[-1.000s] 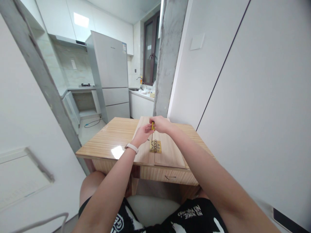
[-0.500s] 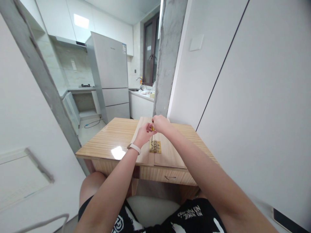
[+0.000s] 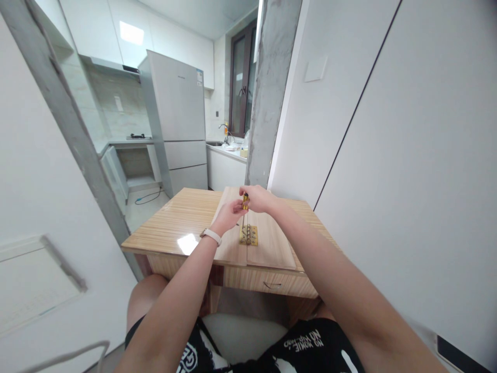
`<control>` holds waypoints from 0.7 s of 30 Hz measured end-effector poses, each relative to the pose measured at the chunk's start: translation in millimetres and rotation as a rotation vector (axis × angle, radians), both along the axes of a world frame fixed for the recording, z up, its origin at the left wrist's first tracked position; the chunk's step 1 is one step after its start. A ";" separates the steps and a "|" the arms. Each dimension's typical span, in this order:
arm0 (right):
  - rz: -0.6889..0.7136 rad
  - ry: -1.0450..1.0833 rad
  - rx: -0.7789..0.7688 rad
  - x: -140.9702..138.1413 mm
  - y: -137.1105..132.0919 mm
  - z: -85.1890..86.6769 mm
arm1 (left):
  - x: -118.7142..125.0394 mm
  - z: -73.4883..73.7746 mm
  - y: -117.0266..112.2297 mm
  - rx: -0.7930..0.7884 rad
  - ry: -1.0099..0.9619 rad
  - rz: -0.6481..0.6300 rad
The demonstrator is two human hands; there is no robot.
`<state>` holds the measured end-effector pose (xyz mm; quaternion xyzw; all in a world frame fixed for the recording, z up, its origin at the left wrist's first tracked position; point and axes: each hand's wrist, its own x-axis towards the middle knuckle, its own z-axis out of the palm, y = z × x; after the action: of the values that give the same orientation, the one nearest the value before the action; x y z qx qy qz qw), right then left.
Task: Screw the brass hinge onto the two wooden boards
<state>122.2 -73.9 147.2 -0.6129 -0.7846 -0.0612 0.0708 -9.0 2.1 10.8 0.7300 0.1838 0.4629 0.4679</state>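
Observation:
A screwdriver [image 3: 245,201] with a yellow and black handle stands nearly upright, its thin shaft pointing down at a brass-coloured hinge [image 3: 248,235]. Around the upper handle are the fingers of my right hand [image 3: 259,199]. My left hand [image 3: 230,213], with a pale watch band at the wrist, pinches the handle lower down. The hinge lies across the seam between two wooden boards [image 3: 267,248], and small screws appear on it. Whether the tip sits in a screw is too small to tell.
Beneath the boards is a wood-grain table [image 3: 163,228] with a drawer [image 3: 267,282] at its front. A white wall panel [image 3: 373,181] stands close on the right. Beyond the table are a concrete pillar [image 3: 272,88] and a refrigerator [image 3: 176,103].
My right hand's fingers have shifted and loosened slightly, so more of the yellow and black handle shows. My left hand has moved slightly left. The boards and hinge stay put.

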 end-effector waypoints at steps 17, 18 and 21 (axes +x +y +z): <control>-0.072 -0.086 0.029 -9.6 -2.4 -4.0 | -3.3 3.7 -0.8 0.049 0.034 0.030; -0.034 -0.085 0.043 -8.2 -2.2 -4.9 | -3.5 3.3 0.3 0.030 0.013 -0.021; 0.054 -0.064 0.055 -4.5 -1.8 -7.0 | -2.5 2.6 2.0 -0.011 -0.040 -0.116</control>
<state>117.8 -75.7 140.3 -0.5869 -0.8008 -0.1006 0.0642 -11.5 4.2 13.4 0.7275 0.1341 0.4486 0.5016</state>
